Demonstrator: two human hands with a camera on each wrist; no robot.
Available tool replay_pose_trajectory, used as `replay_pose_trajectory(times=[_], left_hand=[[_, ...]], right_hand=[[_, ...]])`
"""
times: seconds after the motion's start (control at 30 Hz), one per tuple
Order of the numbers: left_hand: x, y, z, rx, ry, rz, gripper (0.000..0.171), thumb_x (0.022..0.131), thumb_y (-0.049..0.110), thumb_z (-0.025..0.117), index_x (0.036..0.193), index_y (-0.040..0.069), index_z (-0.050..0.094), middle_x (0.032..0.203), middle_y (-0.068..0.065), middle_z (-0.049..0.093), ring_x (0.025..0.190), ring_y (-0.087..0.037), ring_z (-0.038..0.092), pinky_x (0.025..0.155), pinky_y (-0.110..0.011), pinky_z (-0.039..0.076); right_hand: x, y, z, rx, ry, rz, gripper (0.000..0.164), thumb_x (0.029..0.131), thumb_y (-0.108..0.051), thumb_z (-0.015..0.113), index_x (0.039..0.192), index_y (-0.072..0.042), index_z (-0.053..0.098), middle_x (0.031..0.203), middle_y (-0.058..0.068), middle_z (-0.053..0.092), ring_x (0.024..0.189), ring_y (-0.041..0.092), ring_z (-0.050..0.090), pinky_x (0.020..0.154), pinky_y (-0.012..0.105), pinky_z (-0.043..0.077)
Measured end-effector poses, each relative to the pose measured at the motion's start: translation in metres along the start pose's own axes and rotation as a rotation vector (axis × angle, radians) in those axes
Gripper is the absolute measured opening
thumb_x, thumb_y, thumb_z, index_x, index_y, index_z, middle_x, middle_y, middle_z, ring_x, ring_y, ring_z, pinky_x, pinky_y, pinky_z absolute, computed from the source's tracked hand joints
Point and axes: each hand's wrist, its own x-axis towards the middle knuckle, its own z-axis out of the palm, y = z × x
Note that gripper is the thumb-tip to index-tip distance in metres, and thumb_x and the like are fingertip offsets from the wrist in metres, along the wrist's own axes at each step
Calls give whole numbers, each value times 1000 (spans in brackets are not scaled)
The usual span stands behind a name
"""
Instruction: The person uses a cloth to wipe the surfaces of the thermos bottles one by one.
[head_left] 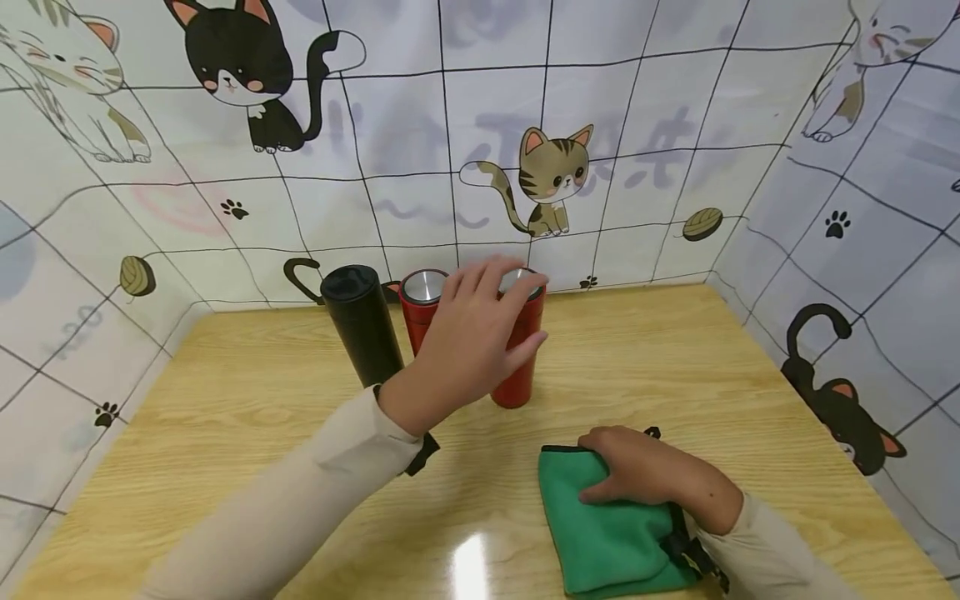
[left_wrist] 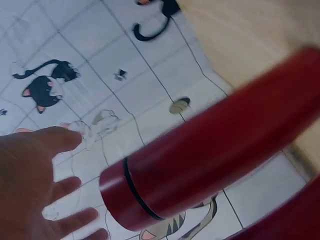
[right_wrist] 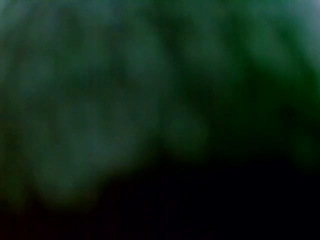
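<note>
My left hand (head_left: 472, 342) reaches over the table with fingers and thumb spread, overlapping the right-hand red tumbler (head_left: 516, 385) in the head view. In the left wrist view the fingers are apart from a red tumbler (left_wrist: 200, 155) with a black ring near its top. Another red tumbler (head_left: 422, 310) with a silver-coloured lid stands just left, partly hidden behind this hand. A black tumbler (head_left: 363, 333) stands beside it. My right hand (head_left: 648, 467) grips a green cloth pouch (head_left: 600, 533) with black trim, its fingers over the top edge. The right wrist view is dark, blurred green.
The tumblers stand toward the back of the wooden table (head_left: 247, 433). A cat-printed sheet (head_left: 405, 125) rises behind and at both sides. A small black piece (head_left: 422, 457) shows below the left wrist. A black cord end (head_left: 652, 432) sticks out past the right hand.
</note>
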Motion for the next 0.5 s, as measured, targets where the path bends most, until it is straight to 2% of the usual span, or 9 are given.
replay_pose_trajectory(times=[0.13,0.2,0.33,0.5], left_hand=[[16,-1,5,126,-127,-70,69,92,55,62,150,23,42,153,-11,43,140,-33,42,118,-54,32],[21,0,7,167,-172,-96,72,93,58,60,152,24,38,155,-11,41,138,-34,44,117,-56,32],[28,0,12,228,-211,-126,72,93,61,56,152,24,38,151,-10,47,124,-34,58,115,-57,34],[31,0,18,225,-267,-130,68,94,62,54,149,23,41,137,-8,57,103,-29,70,116,-61,31]], right_hand=[[-1,-3,1,-17,1,11,55,81,-44,81,119,-7,64,108,-1,67,90,13,60,75,33,50],[-1,-5,1,-17,-1,14,53,81,-43,81,118,-9,64,105,-3,67,88,12,61,74,32,50],[0,-7,1,-25,6,12,48,81,-42,81,115,-12,64,97,-7,66,81,7,59,70,28,49],[-2,-8,-1,-21,3,7,47,82,-42,80,114,-13,63,93,-8,65,78,3,57,68,26,48]])
